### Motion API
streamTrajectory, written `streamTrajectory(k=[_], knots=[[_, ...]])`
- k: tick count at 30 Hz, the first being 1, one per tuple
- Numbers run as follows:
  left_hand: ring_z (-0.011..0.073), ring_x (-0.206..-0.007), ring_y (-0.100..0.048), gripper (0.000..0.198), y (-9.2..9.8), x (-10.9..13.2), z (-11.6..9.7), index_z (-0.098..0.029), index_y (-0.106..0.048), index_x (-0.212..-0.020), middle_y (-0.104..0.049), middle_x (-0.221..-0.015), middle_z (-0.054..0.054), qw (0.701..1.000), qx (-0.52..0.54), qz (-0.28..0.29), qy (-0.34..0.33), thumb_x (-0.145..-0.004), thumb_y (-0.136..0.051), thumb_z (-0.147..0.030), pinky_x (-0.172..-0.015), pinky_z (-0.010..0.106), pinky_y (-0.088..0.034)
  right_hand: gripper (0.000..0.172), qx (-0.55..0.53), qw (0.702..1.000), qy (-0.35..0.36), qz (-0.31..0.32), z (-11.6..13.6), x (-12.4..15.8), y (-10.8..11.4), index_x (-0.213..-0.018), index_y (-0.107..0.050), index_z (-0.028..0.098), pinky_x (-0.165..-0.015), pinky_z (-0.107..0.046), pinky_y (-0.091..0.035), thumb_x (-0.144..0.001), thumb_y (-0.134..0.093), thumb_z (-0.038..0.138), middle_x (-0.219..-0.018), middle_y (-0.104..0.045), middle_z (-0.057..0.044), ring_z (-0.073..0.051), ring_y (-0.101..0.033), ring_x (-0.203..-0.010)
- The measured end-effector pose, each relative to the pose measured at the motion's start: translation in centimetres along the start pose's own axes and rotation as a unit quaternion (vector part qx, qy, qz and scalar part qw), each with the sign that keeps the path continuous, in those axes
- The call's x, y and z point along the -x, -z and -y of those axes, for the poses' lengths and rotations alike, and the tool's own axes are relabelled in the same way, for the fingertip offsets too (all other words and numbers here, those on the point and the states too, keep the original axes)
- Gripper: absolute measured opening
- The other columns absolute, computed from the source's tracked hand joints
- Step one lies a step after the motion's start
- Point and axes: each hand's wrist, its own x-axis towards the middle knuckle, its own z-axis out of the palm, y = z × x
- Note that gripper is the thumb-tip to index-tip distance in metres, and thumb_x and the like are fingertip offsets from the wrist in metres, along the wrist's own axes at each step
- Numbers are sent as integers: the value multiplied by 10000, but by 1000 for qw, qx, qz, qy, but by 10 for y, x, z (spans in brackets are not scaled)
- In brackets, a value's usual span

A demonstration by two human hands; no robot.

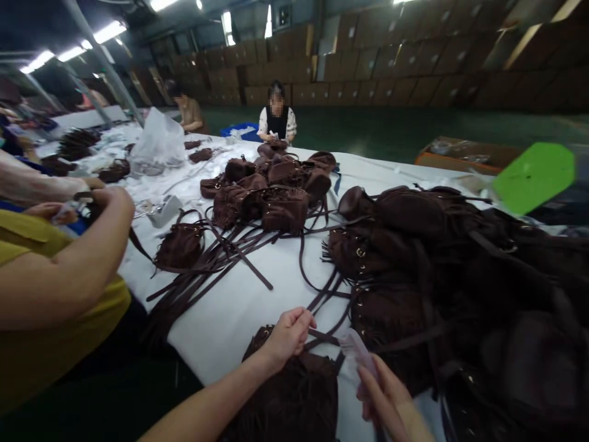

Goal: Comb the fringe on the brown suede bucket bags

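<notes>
Fingers of the left hand (289, 335) are closing together on a dark brown strap (324, 336), the thumb and forefinger forming a pinch above the near edge of the work. Fingers of the right hand (385, 393) are clamping on a translucent plastic wrap (353, 350), whose upper end is meeting the strap; whether the strap is passing inside the wrap or lying against it cannot be told. Directly below the left hand, a fringed brown shoulder bag (310, 393) is lying at the near edge of the white table (230, 313), partly hidden by the left forearm.

For sound execution, the left hand should be keeping the strap lightly taut and flat, since a slack or twisted strap would probably be bunching the thin film. The right hand should be gripping the wrap gently and aligning it with the strap, as hard pinching may be creasing it. Neighbouring straps are running close beneath the hands and could be catching; keeping the working strap lifted clear of them seems advisable. To the right, a heap of fringed bags (391, 252) is crowding the working space, so small wrist movements are likely serving better than wide pulls.
</notes>
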Motion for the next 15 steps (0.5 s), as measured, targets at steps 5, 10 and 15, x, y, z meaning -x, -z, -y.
streamTrajectory(k=[5, 10, 15], knots=[[75, -505, -319, 402, -17, -8, -30, -153, -570, -735, -373, -526, -72, 963, -228, 65, -127, -865, -476, -521, -488, 218, -258, 502, -100, 961, 6, 259, 29, 4, -63, -1146, -517, 178, -332, -173, -293, -775, -585, 510, -511, -558, 70, -76, -413, -342], [95, -576, -379, 373, 15, -5, -25, -167, -568, -859, -446, -635, -50, 968, -224, -25, -112, -871, -470, -528, -559, 220, -326, 546, -343, 868, -157, 324, 23, 25, -74, -1177, -508, 185, -265, -141, -197, -709, -676, 409, -584, -590, 69, -49, -403, -305], [141, -689, -486, 532, 28, 47, 40, -176, -573, -973, -573, -797, 28, 973, -180, 137, -43, -916, -279, -616, -673, 266, -411, 539, -457, 824, -175, 285, 25, 31, -52, -1164, -565, 175, -264, -137, -223, -688, -730, 367, -703, -645, 33, -23, -388, -296]])
